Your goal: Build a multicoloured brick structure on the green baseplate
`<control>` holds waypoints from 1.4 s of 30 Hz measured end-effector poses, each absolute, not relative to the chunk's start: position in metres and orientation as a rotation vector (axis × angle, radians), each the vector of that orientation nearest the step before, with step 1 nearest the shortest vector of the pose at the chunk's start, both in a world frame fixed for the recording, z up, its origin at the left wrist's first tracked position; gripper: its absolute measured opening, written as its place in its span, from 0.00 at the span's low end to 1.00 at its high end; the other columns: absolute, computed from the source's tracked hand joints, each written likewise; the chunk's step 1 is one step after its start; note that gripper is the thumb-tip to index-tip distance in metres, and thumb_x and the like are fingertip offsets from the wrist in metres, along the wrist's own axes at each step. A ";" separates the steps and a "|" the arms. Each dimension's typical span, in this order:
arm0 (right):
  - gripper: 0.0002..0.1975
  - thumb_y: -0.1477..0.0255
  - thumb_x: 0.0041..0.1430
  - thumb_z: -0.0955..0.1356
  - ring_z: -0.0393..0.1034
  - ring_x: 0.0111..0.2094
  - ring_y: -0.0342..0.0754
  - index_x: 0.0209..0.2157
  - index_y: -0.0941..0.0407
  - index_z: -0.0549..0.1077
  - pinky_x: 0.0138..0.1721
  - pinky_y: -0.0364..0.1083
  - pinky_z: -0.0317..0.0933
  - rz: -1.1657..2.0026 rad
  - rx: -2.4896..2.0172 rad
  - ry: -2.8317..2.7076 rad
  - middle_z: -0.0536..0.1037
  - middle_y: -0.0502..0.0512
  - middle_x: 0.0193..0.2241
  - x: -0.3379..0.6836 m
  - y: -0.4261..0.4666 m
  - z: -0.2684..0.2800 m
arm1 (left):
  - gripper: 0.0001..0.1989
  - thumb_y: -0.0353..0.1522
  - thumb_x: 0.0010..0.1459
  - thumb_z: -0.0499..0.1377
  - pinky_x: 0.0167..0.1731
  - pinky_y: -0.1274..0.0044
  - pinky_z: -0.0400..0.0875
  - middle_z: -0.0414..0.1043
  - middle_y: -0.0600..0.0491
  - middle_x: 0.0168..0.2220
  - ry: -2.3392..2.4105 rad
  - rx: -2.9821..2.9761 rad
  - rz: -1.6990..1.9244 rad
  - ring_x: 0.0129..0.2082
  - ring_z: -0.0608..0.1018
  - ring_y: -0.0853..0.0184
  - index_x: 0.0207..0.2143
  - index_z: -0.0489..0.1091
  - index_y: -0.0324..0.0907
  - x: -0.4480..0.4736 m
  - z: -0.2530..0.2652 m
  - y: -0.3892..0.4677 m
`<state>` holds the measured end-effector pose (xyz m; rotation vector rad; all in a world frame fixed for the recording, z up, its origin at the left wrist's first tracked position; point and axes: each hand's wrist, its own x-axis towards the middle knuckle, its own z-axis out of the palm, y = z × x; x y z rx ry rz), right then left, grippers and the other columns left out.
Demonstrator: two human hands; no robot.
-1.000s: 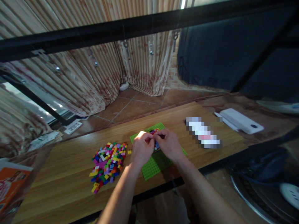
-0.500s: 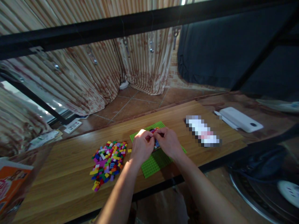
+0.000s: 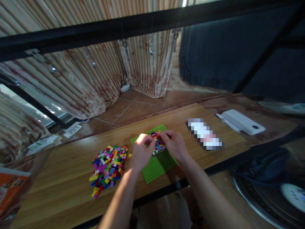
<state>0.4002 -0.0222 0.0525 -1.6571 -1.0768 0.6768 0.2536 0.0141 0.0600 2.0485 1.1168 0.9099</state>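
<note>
On a green baseplate (image 3: 154, 170) sits a flat build of small multicoloured toy bricks (image 3: 159, 143). My left hand (image 3: 142, 152) is at the build's left side, its fingers curled in toward the thumb. Whether a brick is between those fingertips is too small to tell. At the upper right edge of the build, my right hand (image 3: 175, 144) has thumb and fingers drawn together, the tips touching or just above the bricks. What they pinch, if anything, is hidden. A loose pile of mixed bricks (image 3: 111, 165) lies to the left of the baseplate.
A single yellow brick (image 3: 130, 155) lies between pile and baseplate. To the right on the wooden table (image 3: 59, 178) is a blurred-out phone-like object (image 3: 205, 134). Farther right is a white device (image 3: 245, 121). A dark metal bar (image 3: 95, 35) crosses beyond the table.
My hands, whose fingertips met over the build, have moved apart, the left one leftward and the right slightly rightward. More of the coloured bricks between them now shows.
</note>
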 end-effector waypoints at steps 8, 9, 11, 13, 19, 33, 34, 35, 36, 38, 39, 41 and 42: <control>0.09 0.70 0.52 0.68 0.74 0.31 0.48 0.32 0.57 0.80 0.33 0.44 0.65 0.667 -1.734 -1.072 0.81 0.55 0.30 0.401 -0.024 0.051 | 0.10 0.38 0.57 0.57 0.33 0.78 0.67 0.74 0.56 0.29 1.258 1.868 0.861 0.31 0.75 0.69 0.30 0.71 0.41 0.239 0.051 0.021; 0.09 0.70 0.52 0.68 0.74 0.31 0.48 0.32 0.57 0.80 0.33 0.44 0.65 0.665 -1.739 -1.080 0.81 0.55 0.30 0.401 -0.024 0.051 | 0.10 0.37 0.57 0.57 0.34 0.77 0.67 0.75 0.55 0.29 1.265 1.870 0.858 0.32 0.75 0.68 0.30 0.71 0.40 0.238 0.051 0.021; 0.08 0.71 0.52 0.68 0.74 0.31 0.48 0.31 0.57 0.80 0.32 0.44 0.66 0.668 -1.753 -1.094 0.81 0.55 0.29 0.401 -0.024 0.052 | 0.09 0.37 0.57 0.57 0.35 0.77 0.68 0.75 0.55 0.30 1.289 1.870 0.849 0.33 0.76 0.68 0.31 0.72 0.40 0.237 0.050 0.020; 0.07 0.72 0.51 0.68 0.74 0.29 0.47 0.31 0.57 0.80 0.31 0.44 0.66 0.676 -1.762 -1.092 0.81 0.54 0.29 0.401 -0.024 0.052 | 0.09 0.36 0.57 0.56 0.36 0.76 0.68 0.76 0.54 0.31 1.308 1.863 0.848 0.33 0.76 0.67 0.31 0.72 0.41 0.238 0.050 0.019; 0.05 0.73 0.51 0.69 0.74 0.30 0.47 0.29 0.56 0.79 0.35 0.45 0.65 0.581 -1.791 -1.143 0.80 0.54 0.29 0.401 -0.023 0.053 | 0.08 0.30 0.58 0.55 0.40 0.76 0.69 0.75 0.53 0.37 1.236 1.955 0.923 0.39 0.76 0.67 0.36 0.74 0.42 0.242 0.052 0.014; 0.09 0.73 0.56 0.66 0.72 0.33 0.46 0.32 0.56 0.80 0.36 0.44 0.62 0.451 -1.776 -1.330 0.79 0.55 0.32 0.402 -0.022 0.054 | 0.15 0.28 0.52 0.58 0.43 0.73 0.71 0.78 0.49 0.40 1.195 2.243 0.692 0.40 0.77 0.63 0.43 0.76 0.40 0.263 0.074 0.032; 0.09 0.73 0.57 0.66 0.72 0.33 0.46 0.32 0.56 0.80 0.36 0.44 0.62 0.462 -1.773 -1.329 0.79 0.55 0.32 0.402 -0.023 0.055 | 0.15 0.28 0.51 0.58 0.40 0.74 0.71 0.79 0.50 0.38 1.201 2.250 0.618 0.38 0.78 0.64 0.42 0.76 0.40 0.266 0.077 0.035; 0.09 0.73 0.57 0.66 0.72 0.33 0.46 0.32 0.56 0.80 0.36 0.44 0.62 0.480 -1.767 -1.327 0.80 0.55 0.32 0.403 -0.024 0.057 | 0.15 0.29 0.50 0.58 0.37 0.75 0.71 0.79 0.51 0.35 1.195 2.258 0.540 0.35 0.77 0.65 0.41 0.77 0.40 0.268 0.080 0.039; 0.09 0.73 0.57 0.66 0.72 0.33 0.46 0.32 0.56 0.80 0.36 0.44 0.62 0.503 -1.759 -1.326 0.80 0.56 0.32 0.403 -0.024 0.057 | 0.14 0.29 0.50 0.58 0.34 0.76 0.70 0.79 0.52 0.32 1.181 2.267 0.469 0.32 0.77 0.66 0.39 0.78 0.40 0.271 0.084 0.042; 0.09 0.73 0.57 0.66 0.73 0.33 0.46 0.32 0.57 0.80 0.35 0.44 0.62 0.546 -1.739 -1.315 0.80 0.56 0.32 0.404 -0.025 0.059 | 0.12 0.31 0.49 0.58 0.28 0.79 0.67 0.78 0.54 0.28 1.147 2.299 0.358 0.29 0.75 0.68 0.35 0.79 0.40 0.275 0.092 0.048; 0.09 0.73 0.58 0.66 0.73 0.33 0.46 0.32 0.56 0.80 0.34 0.43 0.61 0.558 -1.733 -1.310 0.80 0.56 0.32 0.404 -0.026 0.059 | 0.11 0.31 0.48 0.58 0.26 0.80 0.66 0.77 0.55 0.26 1.140 2.318 0.317 0.28 0.75 0.68 0.33 0.79 0.40 0.276 0.095 0.051; 0.09 0.73 0.58 0.66 0.73 0.33 0.46 0.32 0.56 0.80 0.34 0.43 0.61 0.557 -1.730 -1.305 0.80 0.55 0.32 0.405 -0.026 0.060 | 0.11 0.32 0.46 0.60 0.24 0.81 0.64 0.76 0.55 0.24 1.132 2.345 0.242 0.25 0.73 0.69 0.31 0.79 0.40 0.279 0.102 0.057; 0.10 0.72 0.58 0.66 0.73 0.33 0.46 0.32 0.56 0.80 0.34 0.43 0.61 0.551 -1.732 -1.311 0.80 0.56 0.31 0.406 -0.026 0.060 | 0.11 0.32 0.45 0.60 0.23 0.81 0.63 0.75 0.55 0.23 1.124 2.346 0.211 0.24 0.73 0.70 0.31 0.80 0.40 0.279 0.105 0.059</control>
